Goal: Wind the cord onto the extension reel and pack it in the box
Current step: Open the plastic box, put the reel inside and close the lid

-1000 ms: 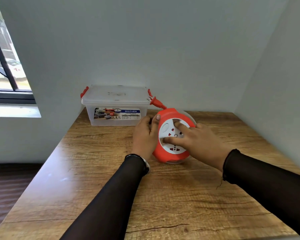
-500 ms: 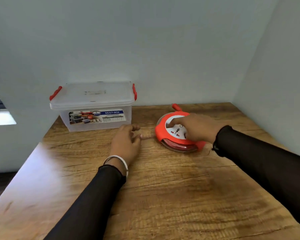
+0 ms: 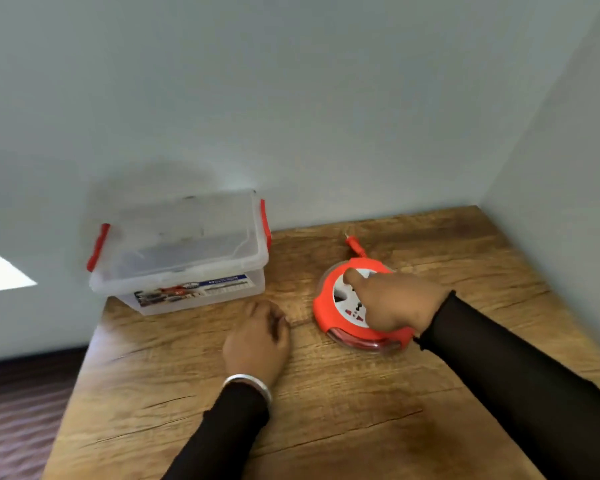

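Observation:
The round orange extension reel (image 3: pixel 326 306) with a white socket face lies flat on the wooden table (image 3: pixel 326 427), right of centre. Its orange plug (image 3: pixel 355 244) sticks out behind it toward the wall. My right hand (image 3: pixel 392 301) rests on top of the reel, fingers over the socket face. My left hand (image 3: pixel 257 337) lies on the table just left of the reel, fingers curled, holding nothing. The clear plastic box (image 3: pixel 184 258) with red latches stands at the back left, its lid on.
Grey walls close the table at the back and the right. The table's left edge drops to a dark floor (image 3: pixel 21 410). A bright window sill (image 3: pixel 0 275) shows at far left.
The reel went from upright between both hands to lying flat on the table. My left hand let go of it and came down beside it. The view swung to the right.

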The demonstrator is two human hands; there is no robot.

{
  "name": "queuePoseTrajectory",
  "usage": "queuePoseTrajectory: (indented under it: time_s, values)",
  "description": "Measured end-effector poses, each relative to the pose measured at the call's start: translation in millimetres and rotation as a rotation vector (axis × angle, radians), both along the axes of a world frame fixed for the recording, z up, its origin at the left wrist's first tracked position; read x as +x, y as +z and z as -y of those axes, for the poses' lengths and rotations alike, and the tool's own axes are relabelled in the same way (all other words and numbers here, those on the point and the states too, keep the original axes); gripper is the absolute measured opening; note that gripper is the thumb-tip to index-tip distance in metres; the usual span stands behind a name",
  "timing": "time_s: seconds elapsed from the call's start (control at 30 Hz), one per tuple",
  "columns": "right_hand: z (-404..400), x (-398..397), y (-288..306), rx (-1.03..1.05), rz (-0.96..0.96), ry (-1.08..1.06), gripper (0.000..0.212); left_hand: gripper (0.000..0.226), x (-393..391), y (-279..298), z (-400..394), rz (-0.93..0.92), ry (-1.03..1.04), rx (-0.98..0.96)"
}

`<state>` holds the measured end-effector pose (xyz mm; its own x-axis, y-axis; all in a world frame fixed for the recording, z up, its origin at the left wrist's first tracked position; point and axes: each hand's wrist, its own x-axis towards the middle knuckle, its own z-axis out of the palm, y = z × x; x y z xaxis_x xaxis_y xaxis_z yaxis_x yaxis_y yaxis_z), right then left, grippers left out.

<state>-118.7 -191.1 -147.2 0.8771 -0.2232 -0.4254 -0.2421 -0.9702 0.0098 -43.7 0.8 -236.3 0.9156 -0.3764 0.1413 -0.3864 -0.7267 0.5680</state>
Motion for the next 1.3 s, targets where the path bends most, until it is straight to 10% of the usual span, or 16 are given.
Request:
queuePoseTrajectory:
  time_s: [0.2,0.43,0.67,0.87,1.3]
  values:
    - [-24,36,36,0.202,0.046,0.016,0.053,0.010,13,39,-8,-0.176,-0.192,0.062]
    - [-73,108,32,0.518,0.520,-0.090,0.062,0.015,75,97,-49,0.344,0.105,-0.136]
    - [-98,138,-2,0.549,0.574,-0.288,0.062,0.059,124,91,-94,-0.043,0.214,0.277]
    - [-117,83,-7,0.487,0.603,-0.277,0.065,0.060,73,91,-129,0.093,0.120,0.406]
    - [-176,-55,-7,0.454,0.816,-0.546,0.032,0.037,-7,87,-209,-0.188,0.238,0.140]
